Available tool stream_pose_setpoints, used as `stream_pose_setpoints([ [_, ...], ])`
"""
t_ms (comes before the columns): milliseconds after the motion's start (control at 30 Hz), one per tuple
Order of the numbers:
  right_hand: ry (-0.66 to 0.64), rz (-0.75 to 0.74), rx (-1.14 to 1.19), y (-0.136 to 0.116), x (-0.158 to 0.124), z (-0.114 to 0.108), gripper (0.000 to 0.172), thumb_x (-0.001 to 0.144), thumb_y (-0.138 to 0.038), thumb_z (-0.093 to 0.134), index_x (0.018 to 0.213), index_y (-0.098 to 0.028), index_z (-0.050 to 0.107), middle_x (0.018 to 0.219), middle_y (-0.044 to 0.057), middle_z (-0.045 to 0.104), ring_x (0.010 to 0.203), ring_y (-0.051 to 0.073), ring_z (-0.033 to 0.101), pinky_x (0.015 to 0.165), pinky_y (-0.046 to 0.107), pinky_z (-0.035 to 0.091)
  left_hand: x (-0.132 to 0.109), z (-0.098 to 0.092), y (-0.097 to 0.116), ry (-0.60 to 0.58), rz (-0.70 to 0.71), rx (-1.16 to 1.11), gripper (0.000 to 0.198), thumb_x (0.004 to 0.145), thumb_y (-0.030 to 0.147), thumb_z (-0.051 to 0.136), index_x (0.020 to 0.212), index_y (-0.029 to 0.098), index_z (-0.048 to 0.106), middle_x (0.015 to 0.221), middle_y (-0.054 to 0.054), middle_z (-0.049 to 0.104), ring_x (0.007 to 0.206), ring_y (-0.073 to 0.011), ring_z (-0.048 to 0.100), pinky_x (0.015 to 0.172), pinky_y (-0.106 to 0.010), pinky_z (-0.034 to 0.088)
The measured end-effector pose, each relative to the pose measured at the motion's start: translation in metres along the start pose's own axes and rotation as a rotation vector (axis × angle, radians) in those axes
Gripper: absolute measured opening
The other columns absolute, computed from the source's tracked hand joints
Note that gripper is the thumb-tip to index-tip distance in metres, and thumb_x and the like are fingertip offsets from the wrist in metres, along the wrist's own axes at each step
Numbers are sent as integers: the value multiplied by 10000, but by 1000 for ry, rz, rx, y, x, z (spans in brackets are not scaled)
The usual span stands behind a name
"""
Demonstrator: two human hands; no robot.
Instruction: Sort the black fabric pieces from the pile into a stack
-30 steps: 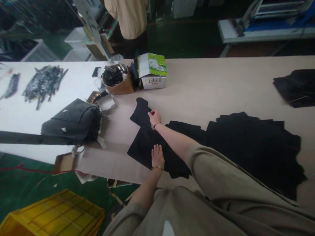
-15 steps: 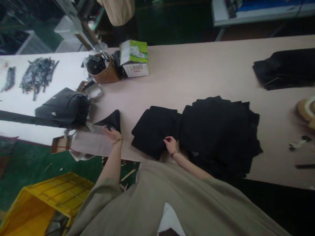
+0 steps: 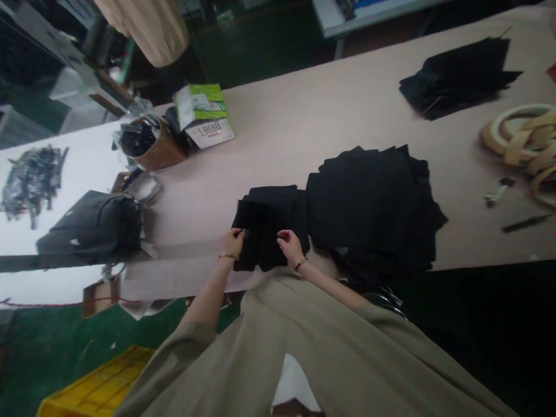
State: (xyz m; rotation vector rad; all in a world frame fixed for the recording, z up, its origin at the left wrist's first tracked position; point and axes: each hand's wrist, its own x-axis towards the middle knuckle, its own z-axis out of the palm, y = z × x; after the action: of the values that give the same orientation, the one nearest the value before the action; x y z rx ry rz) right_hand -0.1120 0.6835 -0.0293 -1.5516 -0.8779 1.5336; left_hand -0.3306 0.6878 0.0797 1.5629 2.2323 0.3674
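**Small black stack** (image 3: 269,227): layered cut pieces of black cloth or leather, material not settled, lying flat at the near edge of the counter (image 3: 278,124), about midway along the part in view. Outline squarish, with no clear long axis; its sides run roughly along and across the counter, whose length goes left to right.

**Hands:** both grasping the stack, neither released. Left hand (image 3: 232,243), with a gold-toned bracelet, grips the near left corner. Right hand (image 3: 290,246), with a dark bracelet, pinches the near edge toward the right.

**Beside the stack:** large black pile (image 3: 369,202), ragged outline, touching the stack's right side and filling the way to the right.

**Right and far right:** second black pile (image 3: 456,75), well apart near the far edge; tan coil of strips (image 3: 516,139) at the right; dark strip (image 3: 525,223) just below the coil.

**Far left:** printed box (image 3: 211,134) under a green-and-white packet (image 3: 200,105); brown basket (image 3: 152,149) of dark scraps just beside it.

**Left:** grey bag (image 3: 91,226), clear of the stack; dark scraps (image 3: 30,185) on a white sheet (image 3: 78,156).

**Off the counter:** yellow crate (image 3: 99,382) on the floor, near left; co-worker's beige garment (image 3: 143,29) beyond the far edge.
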Motion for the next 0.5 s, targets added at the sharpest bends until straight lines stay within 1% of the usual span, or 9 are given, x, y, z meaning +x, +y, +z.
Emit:
stream_pose_setpoints([
  [67, 182, -6, -120, 7, 0, -3, 325, 711, -199, 656, 1034, -174, 630, 1022, 71, 706, 887, 172, 671, 820, 322, 562, 24, -47, -27, 146, -83, 55, 350, 952, 266, 497, 1283, 162, 547, 1123, -123, 671, 1056, -273, 632, 909, -429, 503],
  [100, 237, 14, -167, 11, 1, -5, 359, 703, -191, 665, 1060, -158, 636, 1006, 79, 710, 888, 178, 674, 857, 333, 552, 34, -65, -36, 272, -126, 108, 396, 929, 252, 519, 1319, 185, 518, 1081, -109, 692, 1027, -274, 647, 890, -414, 502],
  [167, 268, 53, -227, 16, 5, -6, 402, 692, -178, 677, 1090, -135, 648, 1002, 93, 716, 914, 193, 681, 895, 340, 537, 50, -84, -43, 386, -121, 196, 437, 902, 246, 541, 1338, 225, 504, 1068, -91, 707, 991, -272, 662, 865, -389, 497],
  [200, 261, 60, -244, 18, 7, -6, 407, 691, -176, 681, 1095, -134, 655, 1020, 98, 719, 938, 198, 683, 907, 340, 532, 54, -81, -39, 366, -74, 219, 414, 900, 252, 542, 1313, 241, 530, 1064, -82, 712, 972, -264, 668, 853, -373, 497],
  [267, 243, 50, -266, 21, 11, -6, 402, 702, -178, 682, 1103, -147, 666, 1073, 99, 719, 984, 200, 682, 933, 341, 522, 53, -51, -21, 180, 71, 200, 316, 908, 254, 527, 1210, 246, 619, 1037, -74, 725, 937, -245, 678, 839, -342, 499],
  [333, 224, 31, -287, 21, 14, -5, 402, 717, -183, 682, 1118, -160, 671, 1115, 98, 716, 1011, 198, 679, 957, 350, 514, 43, 1, 2, -43, 183, 102, 250, 895, 236, 545, 1098, 246, 690, 987, -61, 740, 915, -224, 688, 842, -312, 506],
  [400, 191, 15, -299, 20, 15, -6, 401, 734, -183, 680, 1134, -156, 672, 1135, 104, 715, 1028, 199, 678, 969, 356, 509, 29, 57, 21, -191, 184, -45, 220, 877, 207, 562, 1021, 244, 724, 991, -47, 750, 932, -201, 690, 874, -292, 511],
  [433, 173, 9, -299, 19, 15, -7, 398, 742, -180, 678, 1139, -149, 673, 1137, 109, 715, 1034, 199, 677, 972, 354, 508, 22, 82, 27, -228, 161, -119, 219, 876, 199, 559, 1011, 237, 728, 1009, -44, 751, 950, -193, 688, 897, -294, 512],
  [500, 147, 0, -290, 15, 13, -7, 377, 762, -177, 671, 1138, -143, 677, 1138, 113, 716, 1040, 196, 675, 974, 347, 506, 9, 117, 29, -269, 122, -251, 240, 857, 216, 592, 1065, 222, 712, 1060, -44, 744, 988, -188, 682, 935, -310, 514],
])
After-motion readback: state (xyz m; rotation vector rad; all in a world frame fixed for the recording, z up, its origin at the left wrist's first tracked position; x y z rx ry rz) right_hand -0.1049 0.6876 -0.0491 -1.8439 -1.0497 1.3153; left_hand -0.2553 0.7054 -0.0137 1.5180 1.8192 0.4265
